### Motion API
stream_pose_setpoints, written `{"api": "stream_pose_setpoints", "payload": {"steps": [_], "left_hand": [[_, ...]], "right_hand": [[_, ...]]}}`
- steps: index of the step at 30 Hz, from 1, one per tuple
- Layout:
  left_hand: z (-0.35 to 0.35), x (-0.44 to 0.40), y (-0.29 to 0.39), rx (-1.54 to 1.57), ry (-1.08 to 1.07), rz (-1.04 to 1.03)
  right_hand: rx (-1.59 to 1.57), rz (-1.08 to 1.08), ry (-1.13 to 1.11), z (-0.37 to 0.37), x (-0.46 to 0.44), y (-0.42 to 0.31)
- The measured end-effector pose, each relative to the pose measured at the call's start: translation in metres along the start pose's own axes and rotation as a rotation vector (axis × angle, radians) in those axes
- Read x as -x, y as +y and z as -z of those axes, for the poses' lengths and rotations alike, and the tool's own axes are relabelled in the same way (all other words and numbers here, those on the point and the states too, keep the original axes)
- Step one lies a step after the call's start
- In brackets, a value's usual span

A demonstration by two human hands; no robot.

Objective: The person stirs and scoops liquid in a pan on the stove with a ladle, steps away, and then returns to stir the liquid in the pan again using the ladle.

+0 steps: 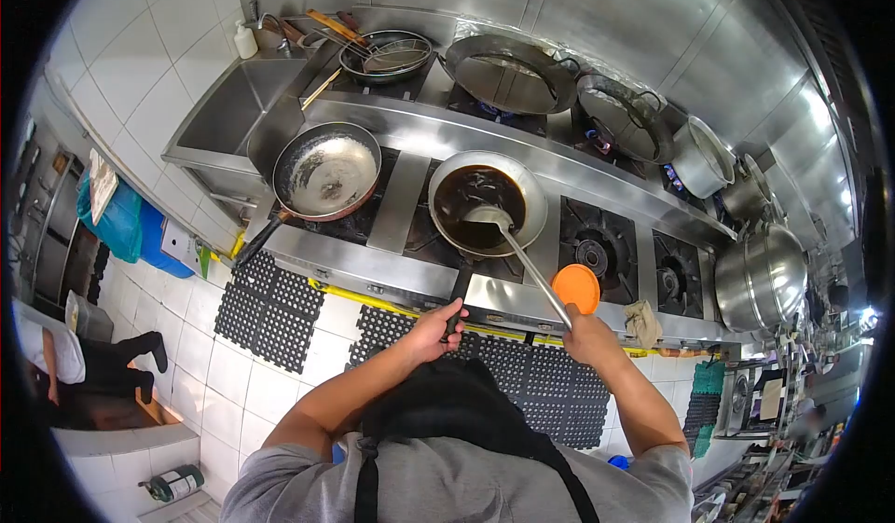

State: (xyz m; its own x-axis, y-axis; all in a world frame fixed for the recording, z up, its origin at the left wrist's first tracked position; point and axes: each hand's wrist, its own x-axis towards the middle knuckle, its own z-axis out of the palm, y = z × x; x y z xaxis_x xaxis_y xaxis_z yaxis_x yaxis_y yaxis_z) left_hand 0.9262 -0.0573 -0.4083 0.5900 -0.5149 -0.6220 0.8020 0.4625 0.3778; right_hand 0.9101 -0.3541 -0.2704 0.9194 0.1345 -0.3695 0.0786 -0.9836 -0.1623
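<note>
A light metal pan (pixel 534 190) holding dark brown liquid (pixel 457 192) sits on the middle front burner. My left hand (pixel 438 334) is wrapped round the black handle of this pan, near the stove's front edge. In my right hand (pixel 590 337) is the long handle of a metal ladle (pixel 531 267), whose bowl rests in the dark liquid. Just above my right hand lies a round orange lid (pixel 576 288), beside the ladle's handle.
On the left front burner stands a dark frying pan (pixel 328 173). Woks (pixel 511 73) and a tall pot (pixel 701 158) occupy the back row. A steel sink (pixel 219 117) is at upper left, a cloth (pixel 642 323) at the front edge. Another person (pixel 103 364) is at far left.
</note>
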Motion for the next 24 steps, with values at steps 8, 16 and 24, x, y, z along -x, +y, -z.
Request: {"api": "stream_pose_setpoints", "payload": {"steps": [8, 16, 24], "left_hand": [[0.0, 0.001, 0.001, 0.001, -0.002, -0.003], [0.004, 0.0, 0.0, 0.007, -0.053, -0.007], [0.002, -0.002, -0.001, 0.013, -0.013, -0.014]], "right_hand": [[-0.005, -0.007, 0.09, -0.018, -0.03, 0.002], [-0.095, 0.009, 0.202, -0.035, -0.06, -0.003], [-0.212, -0.033, 0.15, -0.038, -0.063, -0.021]]}}
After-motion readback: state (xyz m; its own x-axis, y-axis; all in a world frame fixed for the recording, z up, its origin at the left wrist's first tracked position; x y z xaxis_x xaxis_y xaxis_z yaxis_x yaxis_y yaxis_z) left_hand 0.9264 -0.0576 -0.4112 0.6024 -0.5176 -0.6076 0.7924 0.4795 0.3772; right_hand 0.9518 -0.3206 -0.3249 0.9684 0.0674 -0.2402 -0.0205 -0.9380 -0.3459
